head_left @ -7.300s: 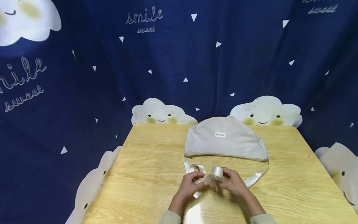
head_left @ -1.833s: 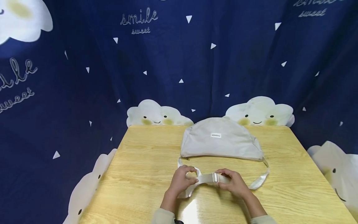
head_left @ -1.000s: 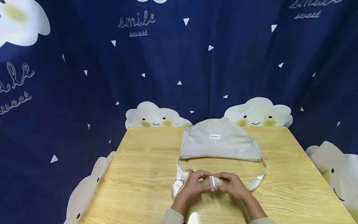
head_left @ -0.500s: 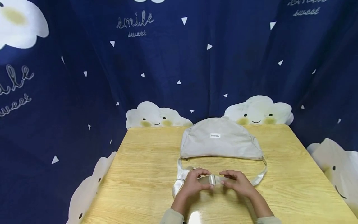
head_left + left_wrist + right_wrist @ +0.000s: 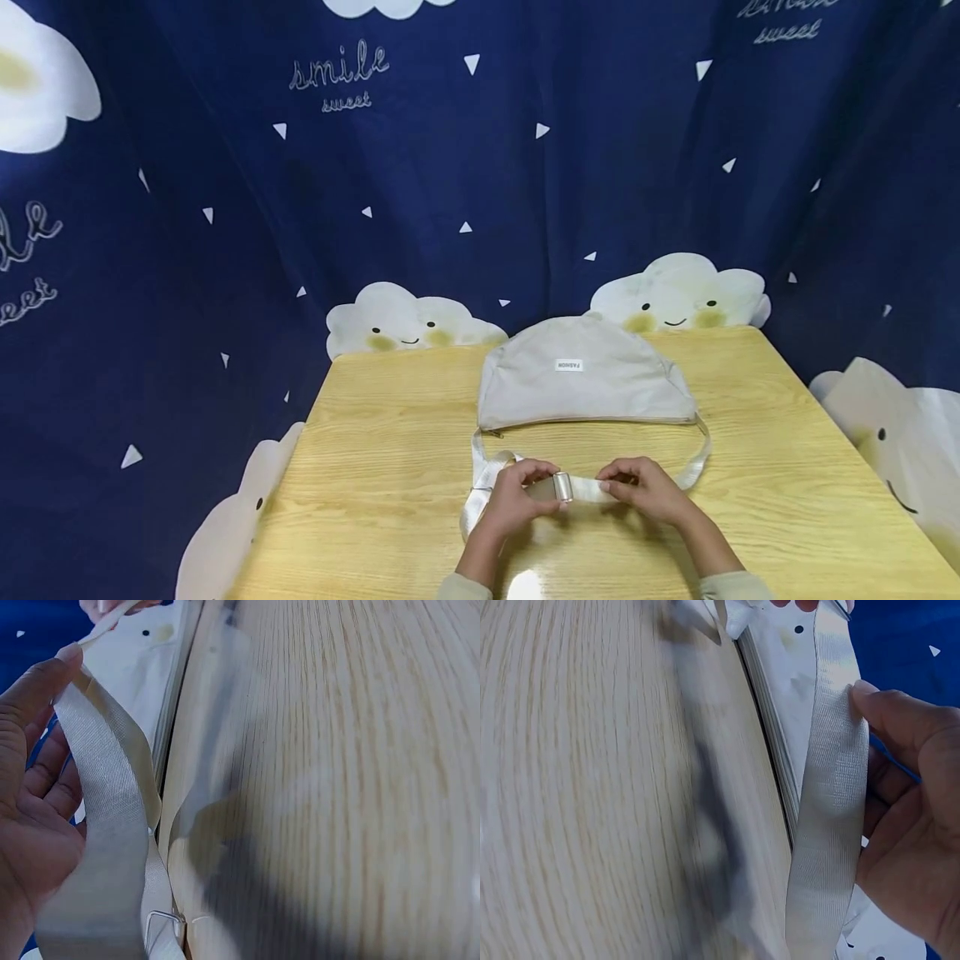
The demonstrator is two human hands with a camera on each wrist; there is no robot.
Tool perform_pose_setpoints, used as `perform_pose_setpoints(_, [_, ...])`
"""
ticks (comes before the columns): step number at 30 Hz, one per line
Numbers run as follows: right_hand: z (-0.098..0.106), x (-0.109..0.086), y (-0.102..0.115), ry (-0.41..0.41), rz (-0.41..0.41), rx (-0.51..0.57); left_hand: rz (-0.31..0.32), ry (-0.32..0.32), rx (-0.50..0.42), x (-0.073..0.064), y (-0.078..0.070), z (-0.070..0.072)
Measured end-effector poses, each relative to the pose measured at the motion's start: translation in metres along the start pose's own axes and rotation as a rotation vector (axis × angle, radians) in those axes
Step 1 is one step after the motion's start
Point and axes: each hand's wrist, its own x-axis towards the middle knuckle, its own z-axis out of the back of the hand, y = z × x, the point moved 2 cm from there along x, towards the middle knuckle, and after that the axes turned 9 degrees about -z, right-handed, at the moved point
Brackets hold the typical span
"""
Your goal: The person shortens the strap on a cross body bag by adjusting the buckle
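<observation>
Right hand [image 5: 648, 492] has moved out along the strap [image 5: 587, 490], away from the slider buckle [image 5: 563, 487]; half a second back it was nearer, and about a second back both hands met there. Bare webbing now shows between buckle and right hand.

Left hand [image 5: 516, 498]: pinching the strap right at the buckle, thumb on the near edge, fingers on the far edge. Right hand: thumb and fingers pinching the strap farther along; from the right wrist, thumb sits on the webbing's edge, buckle just peeking in at the top.

Strap is held up off the counter [image 5: 375, 467], in front of the handbag [image 5: 585, 383]. Bag lies on the counter toward the back, its label [image 5: 569, 365] upside down from where I stand. Both strap ends run to the bag's near corners, so it's attached on each side.

Status, my read: strap work is partway. Done: webbing runs through the buckle, and the stretch between the hands looks fairly straight and flat. Not done: strap is looped and crossed over itself beside the left hand, with a metal loop [image 5: 161, 913] lying in that part; the right-hand run is slack too. Neither hand has let go. Can't tell whether the buckle sits at its final spot.
</observation>
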Motion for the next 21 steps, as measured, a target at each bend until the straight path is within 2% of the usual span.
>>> perform_pose_setpoints(5, [-0.002,0.001,-0.001,-0.008,0.036,0.035,-0.003,0.004,0.013,0.001,-0.007,0.002])
perform_pose_setpoints(9, [-0.006,0.004,-0.001,-0.029,0.065,0.045,-0.017,0.003,0.006,0.002,-0.029,0.008])
perform_pose_setpoints(12, [-0.010,0.006,0.000,-0.024,0.055,0.064,-0.010,0.004,-0.008,0.003,-0.042,0.012])
perform_pose_setpoints(17, [-0.016,0.009,0.001,-0.009,0.041,0.093,0.018,0.005,-0.040,0.003,-0.042,0.012])
perform_pose_setpoints(21, [-0.021,0.014,0.006,-0.004,0.038,0.095,0.011,-0.001,-0.050,0.004,-0.027,0.007])
